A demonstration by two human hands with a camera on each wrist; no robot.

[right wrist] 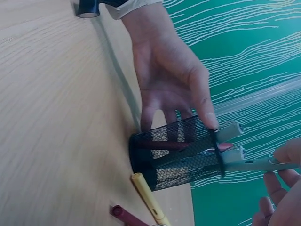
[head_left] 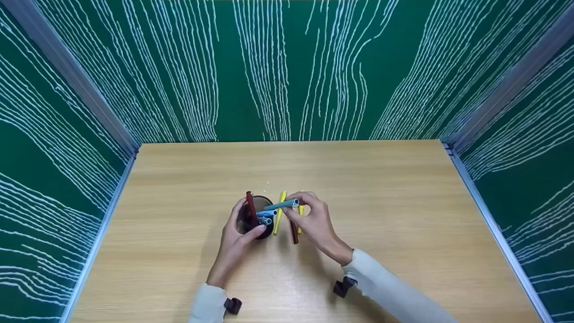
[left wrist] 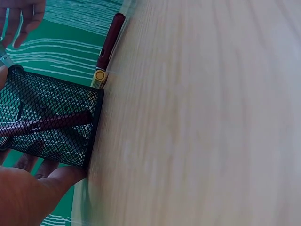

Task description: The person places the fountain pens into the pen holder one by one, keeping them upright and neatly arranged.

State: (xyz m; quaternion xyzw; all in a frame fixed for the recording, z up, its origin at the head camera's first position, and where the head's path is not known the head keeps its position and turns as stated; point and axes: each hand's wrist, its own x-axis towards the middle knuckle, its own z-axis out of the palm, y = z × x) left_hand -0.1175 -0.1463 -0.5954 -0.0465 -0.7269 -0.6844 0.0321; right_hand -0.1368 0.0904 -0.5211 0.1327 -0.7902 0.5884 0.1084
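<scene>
My left hand [head_left: 234, 240] holds a black mesh pen cup [right wrist: 171, 175], thumb near the rim and fingers around the side. In the head view, a dark red pen [head_left: 251, 207] and two blue pens, one a lighter blue pen [head_left: 267, 213], stand in the cup. With thumb and fingertips, my right hand [head_left: 316, 222] pinches a teal pen [head_left: 281, 205]. That pen slants over the cup, its far end reaching past the rim in the right wrist view. Through the mesh in the left wrist view, the dark red pen's lower part [left wrist: 61, 122] shows.
Just right of the cup lies a yellow pen [head_left: 279, 218] on the wooden table [head_left: 170, 188]. A dark red pen [head_left: 294, 233] and another yellow pen [head_left: 300, 215] lie partly under my right hand. Green panels [head_left: 305, 89] with white lines enclose the back and sides.
</scene>
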